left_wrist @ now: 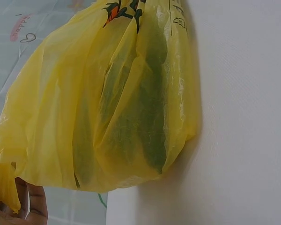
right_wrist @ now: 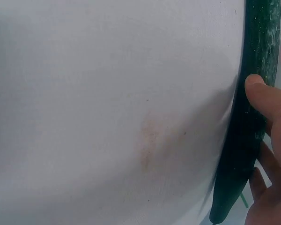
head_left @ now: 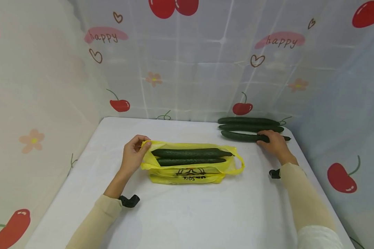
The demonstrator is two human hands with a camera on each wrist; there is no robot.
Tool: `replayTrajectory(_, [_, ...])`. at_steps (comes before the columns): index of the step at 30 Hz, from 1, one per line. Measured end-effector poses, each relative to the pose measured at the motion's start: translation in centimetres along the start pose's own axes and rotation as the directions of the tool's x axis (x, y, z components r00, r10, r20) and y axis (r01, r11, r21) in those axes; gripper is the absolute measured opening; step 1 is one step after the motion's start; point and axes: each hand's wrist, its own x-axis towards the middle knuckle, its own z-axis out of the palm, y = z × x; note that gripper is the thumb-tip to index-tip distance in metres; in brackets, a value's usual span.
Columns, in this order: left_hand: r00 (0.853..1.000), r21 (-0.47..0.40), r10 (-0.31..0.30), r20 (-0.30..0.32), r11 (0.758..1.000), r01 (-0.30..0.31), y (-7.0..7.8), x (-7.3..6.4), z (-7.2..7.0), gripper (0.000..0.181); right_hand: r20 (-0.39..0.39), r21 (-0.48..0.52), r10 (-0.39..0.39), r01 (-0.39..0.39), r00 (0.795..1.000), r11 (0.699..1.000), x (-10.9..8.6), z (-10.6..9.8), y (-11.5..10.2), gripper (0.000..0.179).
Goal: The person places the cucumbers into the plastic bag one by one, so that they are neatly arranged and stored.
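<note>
Though yellow bag (head_left: 187,174) veils two cucumbers (head_left: 190,156), left hand (head_left: 134,155) pinches its rim; right hand (head_left: 275,143) curls fingers round nearest cucumber (head_left: 241,136); two more cucumbers (head_left: 249,124) behind, curtain (head_left: 187,62) beyond

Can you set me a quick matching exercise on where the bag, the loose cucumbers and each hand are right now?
Things:
1. yellow bag
2. three loose cucumbers
3. left hand
4. right hand

Places or states:
A. gripping the nearest cucumber of the row at the far right of the table
B. lying side by side near the back right corner of the white table
C. lying mid-table with two cucumbers in its open mouth
D. pinching the left edge of the yellow plastic

Pairs: 1-C, 2-B, 3-D, 4-A
</note>
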Motion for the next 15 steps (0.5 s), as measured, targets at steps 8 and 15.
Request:
replayTrajectory(8, [1.000,0.012,0.000,0.002,1.000,0.000,0.01,-0.22,-0.09,0.022,0.025,-0.088,0.017,-0.015,1.000,0.996,-0.16,0.22,-0.40,0.048])
replayTrajectory(15, [1.000,0.015,0.005,0.011,1.000,-0.005,-0.03,-0.30,-0.08,0.021,0.017,-0.066,-0.022,0.023,1.000,0.998,-0.52,0.58,-0.04,0.046])
